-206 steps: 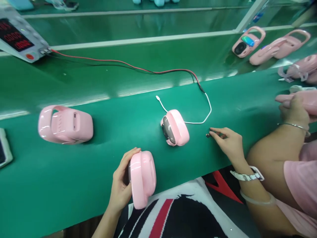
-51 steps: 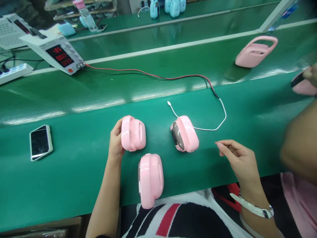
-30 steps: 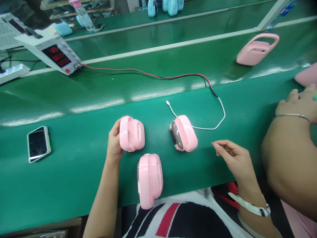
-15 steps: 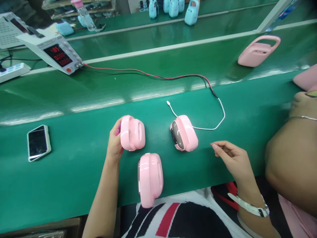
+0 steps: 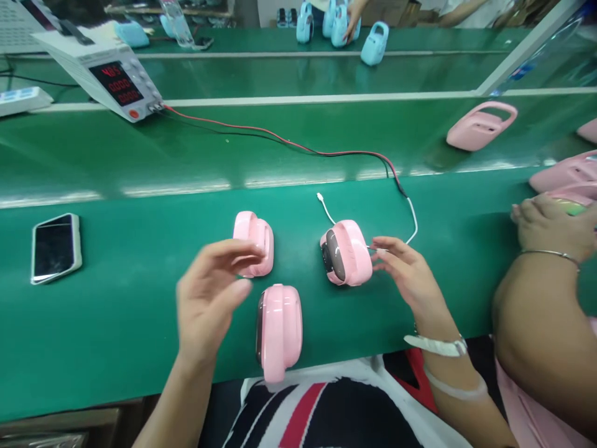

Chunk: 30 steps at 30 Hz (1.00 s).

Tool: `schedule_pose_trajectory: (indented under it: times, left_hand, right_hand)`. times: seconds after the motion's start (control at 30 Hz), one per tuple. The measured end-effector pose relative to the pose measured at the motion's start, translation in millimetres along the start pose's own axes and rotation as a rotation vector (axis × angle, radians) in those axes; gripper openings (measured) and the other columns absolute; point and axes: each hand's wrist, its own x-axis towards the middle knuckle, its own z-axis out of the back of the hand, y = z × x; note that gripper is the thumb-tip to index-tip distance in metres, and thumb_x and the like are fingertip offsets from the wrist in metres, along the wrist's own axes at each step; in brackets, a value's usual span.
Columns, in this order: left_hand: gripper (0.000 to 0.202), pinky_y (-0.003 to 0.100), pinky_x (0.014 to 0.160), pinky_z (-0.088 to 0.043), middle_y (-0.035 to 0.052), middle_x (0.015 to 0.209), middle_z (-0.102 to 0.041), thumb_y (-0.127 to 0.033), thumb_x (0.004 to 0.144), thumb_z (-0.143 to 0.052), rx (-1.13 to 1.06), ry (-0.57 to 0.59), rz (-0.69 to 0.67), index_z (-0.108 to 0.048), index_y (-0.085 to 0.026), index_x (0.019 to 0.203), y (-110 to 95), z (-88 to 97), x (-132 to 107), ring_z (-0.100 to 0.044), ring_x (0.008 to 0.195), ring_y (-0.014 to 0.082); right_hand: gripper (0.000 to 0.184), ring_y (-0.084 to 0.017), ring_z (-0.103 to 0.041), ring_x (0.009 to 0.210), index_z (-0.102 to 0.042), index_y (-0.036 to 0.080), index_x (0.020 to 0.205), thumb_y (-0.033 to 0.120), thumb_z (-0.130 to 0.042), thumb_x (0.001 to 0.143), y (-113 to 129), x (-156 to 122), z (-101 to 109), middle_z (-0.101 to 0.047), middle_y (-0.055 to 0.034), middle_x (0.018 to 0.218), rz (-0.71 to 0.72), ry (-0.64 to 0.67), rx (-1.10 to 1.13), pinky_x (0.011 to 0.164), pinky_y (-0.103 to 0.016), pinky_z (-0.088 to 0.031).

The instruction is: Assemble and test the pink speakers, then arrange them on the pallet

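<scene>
My left hand (image 5: 209, 289), open with thumb and fingers apart, partly covers a pink plastic device with a handle loop (image 5: 253, 224). A second pink device (image 5: 282, 333) stands just below it, close to the table's front edge. To the right is a third pink device (image 5: 353, 252), with a dark glossy panel on its left side. My right hand (image 5: 410, 274) is at that device's right side, fingers apart around a white cable (image 5: 411, 214). Whether the fingers touch the cable is unclear. The cable's small plug (image 5: 319, 196) lies behind the device.
A power supply with red digits (image 5: 116, 84) stands at the back left, its red and black leads (image 5: 280, 140) joining the white cable. A phone (image 5: 56, 247) lies left. Another pink device (image 5: 482, 127) leans behind. A co-worker's arm (image 5: 541, 292) occupies the right. Light-blue devices (image 5: 374, 43) stand beyond.
My left hand has let go of the upper left pink device and drawn back, opening. My right hand has moved left to the cable beside the third device. A hand appears among the blue devices.
</scene>
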Motion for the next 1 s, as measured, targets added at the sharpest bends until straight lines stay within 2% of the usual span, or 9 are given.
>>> schedule_pose_trajectory:
  times: [0.1,0.23,0.3,0.37,0.47,0.63,0.77,0.9,1.0]
  left_hand:
    - [0.046,0.041,0.092,-0.050,0.0047,0.126,-0.059,-0.020,0.075,-0.063,0.182,0.403,0.194,-0.060,-0.029,0.121,-4,-37.3,20,-0.058,0.113,0.0271]
    - [0.059,0.049,0.100,-0.044,0.0130,0.136,-0.053,-0.026,0.071,-0.068,0.378,0.594,0.390,-0.054,-0.022,0.129,26,-79.2,54,-0.051,0.122,0.0341]
    - [0.058,0.045,0.089,-0.051,0.0139,0.131,-0.056,-0.030,0.072,-0.069,0.422,0.631,0.471,-0.055,-0.021,0.127,39,-90.2,65,-0.057,0.113,0.0333]
    - [0.058,0.035,0.066,-0.057,0.0121,0.128,-0.059,-0.031,0.071,-0.069,0.427,0.660,0.547,-0.055,-0.023,0.127,43,-94.5,71,-0.062,0.100,0.0304]
    - [0.058,0.022,0.044,-0.050,0.0095,0.126,-0.059,-0.031,0.070,-0.070,0.390,0.674,0.642,-0.056,-0.028,0.126,37,-93.9,76,-0.064,0.091,0.0271]
    - [0.060,0.026,0.046,-0.054,0.0094,0.122,-0.059,-0.035,0.067,-0.074,0.417,0.732,0.720,-0.055,-0.029,0.124,29,-92.2,84,-0.063,0.088,0.0263]
    - [0.066,0.030,0.053,-0.058,0.0088,0.131,-0.053,-0.040,0.068,-0.073,0.438,0.722,0.731,-0.051,-0.032,0.129,30,-92.0,84,-0.061,0.094,0.0271]
    - [0.065,0.028,0.052,-0.058,0.0088,0.130,-0.054,-0.039,0.069,-0.074,0.424,0.734,0.758,-0.052,-0.033,0.130,30,-92.2,80,-0.061,0.099,0.0284]
    - [0.065,0.027,0.049,-0.057,0.0096,0.122,-0.059,-0.038,0.071,-0.073,0.399,0.748,0.789,-0.051,-0.033,0.131,28,-94.1,78,-0.064,0.092,0.0266]
  right_hand:
    - [0.043,-0.009,-0.052,0.054,-0.060,0.018,0.091,0.039,-0.080,0.059,3,22,-8,-0.057,0.0033,0.067,-0.226,0.146,0.100,0.047,-0.020,-0.043]
    - [0.040,-0.006,-0.044,0.048,-0.057,0.017,0.083,0.033,-0.083,0.057,-2,38,-11,-0.051,0.0063,0.059,-0.370,0.323,0.280,0.045,-0.017,-0.038]
    - [0.041,-0.005,-0.044,0.047,-0.057,0.016,0.081,0.032,-0.084,0.055,-6,41,-10,-0.050,0.0070,0.057,-0.401,0.376,0.366,0.046,-0.017,-0.039]
    - [0.041,-0.005,-0.043,0.044,-0.056,0.017,0.078,0.032,-0.086,0.053,-9,43,-9,-0.049,0.0078,0.054,-0.423,0.423,0.408,0.046,-0.018,-0.041]
    - [0.042,-0.007,-0.048,0.044,-0.056,0.016,0.078,0.034,-0.086,0.053,-9,48,-7,-0.053,0.0066,0.053,-0.426,0.494,0.398,0.049,-0.020,-0.047]
    - [0.045,-0.009,-0.055,0.044,-0.057,0.015,0.080,0.035,-0.086,0.052,-6,55,-7,-0.058,0.0042,0.051,-0.362,0.543,0.329,0.046,-0.019,-0.050]
    - [0.049,-0.009,-0.058,0.046,-0.058,0.014,0.081,0.035,-0.089,0.049,-11,59,-10,-0.062,0.0029,0.054,-0.323,0.568,0.366,0.043,-0.017,-0.051]
    - [0.051,-0.009,-0.059,0.046,-0.057,0.013,0.071,0.040,-0.091,0.045,-12,61,-11,-0.062,0.0015,0.054,-0.318,0.572,0.321,0.042,-0.017,-0.052]
    - [0.049,-0.010,-0.059,0.047,-0.055,0.013,0.063,0.041,-0.091,0.045,-3,64,-11,-0.061,0.0008,0.050,-0.278,0.570,0.205,0.040,-0.016,-0.051]
